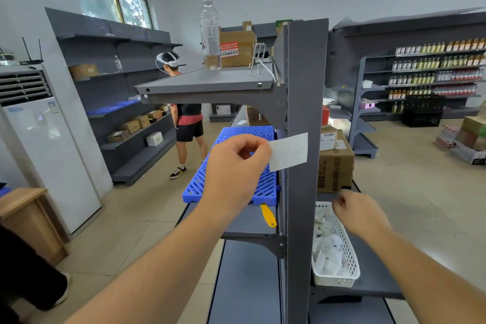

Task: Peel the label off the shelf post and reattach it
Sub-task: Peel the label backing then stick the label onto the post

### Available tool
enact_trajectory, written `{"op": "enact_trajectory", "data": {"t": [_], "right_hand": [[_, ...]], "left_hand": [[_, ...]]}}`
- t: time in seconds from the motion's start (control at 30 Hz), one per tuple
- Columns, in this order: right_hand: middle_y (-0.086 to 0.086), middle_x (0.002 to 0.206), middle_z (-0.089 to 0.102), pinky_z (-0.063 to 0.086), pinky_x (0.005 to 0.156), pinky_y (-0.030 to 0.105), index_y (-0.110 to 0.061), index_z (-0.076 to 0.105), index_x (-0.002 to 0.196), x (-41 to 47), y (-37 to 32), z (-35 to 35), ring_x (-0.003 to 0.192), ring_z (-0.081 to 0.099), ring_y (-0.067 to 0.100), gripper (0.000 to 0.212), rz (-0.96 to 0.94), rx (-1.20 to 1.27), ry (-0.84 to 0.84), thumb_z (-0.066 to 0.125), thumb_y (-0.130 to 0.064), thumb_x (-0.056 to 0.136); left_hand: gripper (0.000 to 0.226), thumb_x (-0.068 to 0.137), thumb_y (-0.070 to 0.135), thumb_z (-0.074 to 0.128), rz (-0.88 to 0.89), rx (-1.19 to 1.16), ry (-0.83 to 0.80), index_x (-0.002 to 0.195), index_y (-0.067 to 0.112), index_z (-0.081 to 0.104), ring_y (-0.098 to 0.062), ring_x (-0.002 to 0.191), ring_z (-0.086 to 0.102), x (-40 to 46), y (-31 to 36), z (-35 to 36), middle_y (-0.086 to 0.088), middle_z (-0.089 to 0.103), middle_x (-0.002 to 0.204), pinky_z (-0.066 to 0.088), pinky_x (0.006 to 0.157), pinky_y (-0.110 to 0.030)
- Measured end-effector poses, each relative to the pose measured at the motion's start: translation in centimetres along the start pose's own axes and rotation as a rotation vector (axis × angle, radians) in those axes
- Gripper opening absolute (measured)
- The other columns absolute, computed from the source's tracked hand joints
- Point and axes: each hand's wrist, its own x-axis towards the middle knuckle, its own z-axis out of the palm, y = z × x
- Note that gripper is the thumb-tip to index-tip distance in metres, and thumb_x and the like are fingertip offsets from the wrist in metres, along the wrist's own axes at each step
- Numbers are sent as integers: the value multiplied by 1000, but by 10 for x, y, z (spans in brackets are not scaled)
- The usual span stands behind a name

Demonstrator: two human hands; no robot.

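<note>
A white rectangular label [289,152] sits in front of the grey shelf post [302,81] at mid height. My left hand [236,168] pinches the label's left edge between thumb and forefinger. The label's right part overlaps the face of the post; whether it sticks there I cannot tell. My right hand [360,214] hangs lower, to the right of the post, fingers curled loosely with nothing in them, above a white basket.
A blue plastic pallet [236,137] and a yellow scraper [267,216] lie on the shelf left of the post. A white basket [339,268] and a cardboard box [335,166] sit to its right. A water bottle [210,34] stands on the top shelf. Another person [188,118] stands in the aisle.
</note>
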Motion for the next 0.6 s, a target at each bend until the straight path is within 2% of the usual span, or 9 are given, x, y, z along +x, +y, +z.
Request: {"op": "enact_trajectory", "data": {"t": [0.1,0.27,0.33,0.4,0.47,0.53,0.6], "right_hand": [[-1,63,63,47,53,32,-18,63,85,-8,-17,-22,58,59,19,20,36,256,157,53,-27,99],[9,59,56,43,54,31,-15,61,77,-28,-67,-86,53,48,17,22,-58,683,511,57,-18,98],[7,59,57,39,52,17,-9,64,76,-46,-90,-118,55,48,12,21,-131,778,611,60,-12,97],[6,55,57,38,48,14,-10,68,73,-60,-109,-141,51,48,8,23,-219,849,538,62,-9,95],[2,51,58,40,46,21,-15,70,68,-67,-123,-154,46,46,8,27,-255,935,371,65,-14,95],[0,49,59,40,44,22,-14,72,66,-69,-129,-160,44,45,13,33,-208,1019,248,66,-23,97],[1,50,60,40,44,21,-12,73,65,-69,-131,-163,42,44,13,38,-158,1064,202,66,-31,98]], "left_hand": [[25,94,17,66,3,-4,3,76,34,70,12,72,62,1,1,1,25,70,83,50,60,-7],[20,93,19,67,0,-44,42,79,32,73,6,77,65,4,3,7,17,73,77,52,58,-12],[19,92,18,68,29,-43,55,79,31,74,-1,73,64,3,5,11,17,72,78,50,56,-14],[16,89,18,69,91,-22,69,80,29,75,-4,68,61,1,8,14,14,70,72,46,56,-12],[12,87,21,69,200,42,80,79,29,74,-3,73,58,-1,11,18,17,68,72,43,63,-10],[8,87,28,67,347,147,96,81,29,72,2,78,55,-4,15,22,21,65,75,39,71,-8],[11,86,30,65,488,227,96,82,24,73,2,79,51,-6,16,25,21,64,77,37,76,-10]]}}
